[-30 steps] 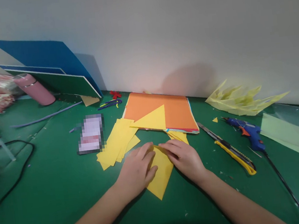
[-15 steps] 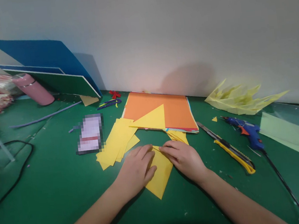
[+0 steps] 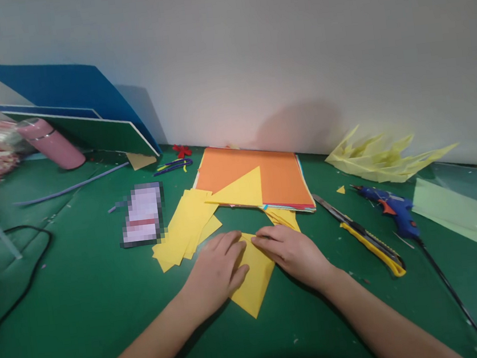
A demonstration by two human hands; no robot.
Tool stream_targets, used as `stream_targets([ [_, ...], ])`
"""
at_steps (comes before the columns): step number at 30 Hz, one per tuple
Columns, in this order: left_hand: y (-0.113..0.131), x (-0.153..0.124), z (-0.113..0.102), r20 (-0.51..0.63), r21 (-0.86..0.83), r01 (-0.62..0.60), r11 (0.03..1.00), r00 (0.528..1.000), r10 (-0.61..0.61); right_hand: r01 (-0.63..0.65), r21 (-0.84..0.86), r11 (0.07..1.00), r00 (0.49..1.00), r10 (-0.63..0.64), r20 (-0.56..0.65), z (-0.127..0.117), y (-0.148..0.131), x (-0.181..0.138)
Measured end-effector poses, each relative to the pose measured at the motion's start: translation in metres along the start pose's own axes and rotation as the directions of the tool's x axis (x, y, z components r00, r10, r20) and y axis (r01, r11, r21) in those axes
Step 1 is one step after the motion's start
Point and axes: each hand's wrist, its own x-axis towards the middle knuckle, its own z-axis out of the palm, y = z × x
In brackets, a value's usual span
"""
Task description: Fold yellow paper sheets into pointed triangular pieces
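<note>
A folded yellow paper (image 3: 254, 283) lies on the green table (image 3: 84, 300) right in front of me. My left hand (image 3: 217, 272) lies flat on its left part, fingers stretched toward the upper tip. My right hand (image 3: 292, 253) presses on its right edge, fingers flat and pointing left. The fingertips of both hands nearly meet at the paper's top corner. Neither hand grips anything.
Yellow paper pieces (image 3: 186, 228) lie left of my hands. An orange paper stack (image 3: 279, 177) with a yellow triangle (image 3: 242, 191) sits behind. A yellow utility knife (image 3: 368, 242) and blue glue gun (image 3: 395, 211) lie right; crumpled yellow scraps (image 3: 385, 159) by the wall.
Both hands stay pressed on the yellow paper; the right fingers have slid slightly left along the fold. The view has shifted a little.
</note>
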Motion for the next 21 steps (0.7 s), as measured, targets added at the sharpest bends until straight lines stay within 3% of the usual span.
stream_targets([
  [21,-0.0006,0.0007,0.0012,-0.004,0.005,-0.009,1.000,1.000,0.009,-0.015,0.012,1.000,0.999,0.014,0.053,-0.0018,-0.0008,0.0049],
])
